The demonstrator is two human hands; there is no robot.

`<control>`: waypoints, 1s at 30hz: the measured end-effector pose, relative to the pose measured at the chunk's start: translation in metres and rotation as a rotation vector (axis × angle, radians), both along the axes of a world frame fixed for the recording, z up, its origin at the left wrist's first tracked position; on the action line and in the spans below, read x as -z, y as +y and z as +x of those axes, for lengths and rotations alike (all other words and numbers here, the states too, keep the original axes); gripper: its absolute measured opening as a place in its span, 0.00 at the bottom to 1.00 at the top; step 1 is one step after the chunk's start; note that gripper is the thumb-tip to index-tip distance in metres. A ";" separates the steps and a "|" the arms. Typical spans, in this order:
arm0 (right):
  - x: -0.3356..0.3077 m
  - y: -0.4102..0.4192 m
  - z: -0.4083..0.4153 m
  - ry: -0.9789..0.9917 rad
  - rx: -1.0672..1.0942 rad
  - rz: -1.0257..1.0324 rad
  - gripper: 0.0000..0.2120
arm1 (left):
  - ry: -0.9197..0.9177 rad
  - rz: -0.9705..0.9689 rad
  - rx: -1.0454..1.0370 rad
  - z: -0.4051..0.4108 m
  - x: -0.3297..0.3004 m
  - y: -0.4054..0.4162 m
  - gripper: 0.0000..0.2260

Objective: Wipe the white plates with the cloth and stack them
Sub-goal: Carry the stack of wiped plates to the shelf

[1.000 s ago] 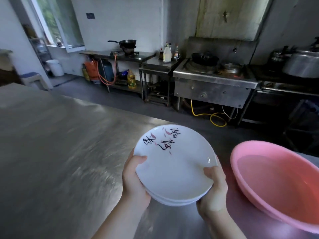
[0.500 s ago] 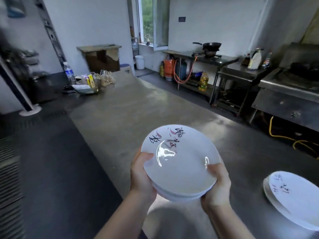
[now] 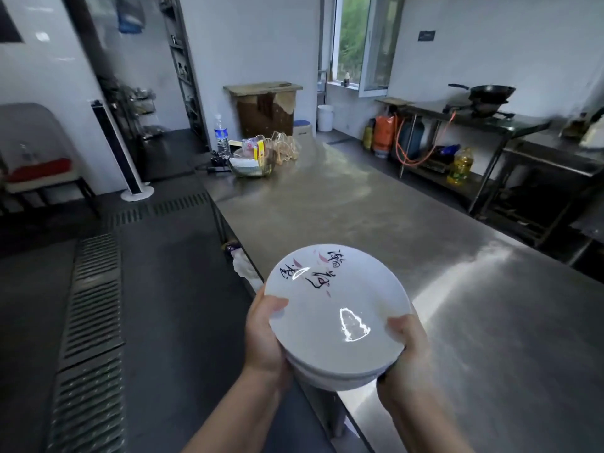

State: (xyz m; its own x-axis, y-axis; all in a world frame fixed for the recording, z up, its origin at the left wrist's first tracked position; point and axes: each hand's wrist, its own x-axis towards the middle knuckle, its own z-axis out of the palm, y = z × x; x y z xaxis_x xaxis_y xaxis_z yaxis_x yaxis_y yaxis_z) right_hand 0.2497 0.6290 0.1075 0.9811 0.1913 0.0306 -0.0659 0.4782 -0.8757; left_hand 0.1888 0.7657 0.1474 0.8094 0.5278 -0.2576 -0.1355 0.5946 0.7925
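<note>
Swung left past the counter's [image 3: 376, 204] edge, both hands, left hand [image 3: 263, 335] and right hand [image 3: 405, 351], grasp the rims of glossy, breakable, slippery plates [image 3: 333, 308].

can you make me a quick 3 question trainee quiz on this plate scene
1. True or false: the left hand and the right hand both grip the stack of white plates.
2. Multiple choice: where is the stack? A) flat on the steel table B) held up at the table's near edge C) on the floor
3. Fill in: the water bottle stands at the table's ____ end.

Key: 1 true. 2 B. 3 far.
</note>
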 end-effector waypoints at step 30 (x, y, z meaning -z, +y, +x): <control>0.069 0.440 0.052 0.115 -0.128 -0.023 0.23 | 0.170 -0.136 -0.266 0.035 0.066 0.425 0.24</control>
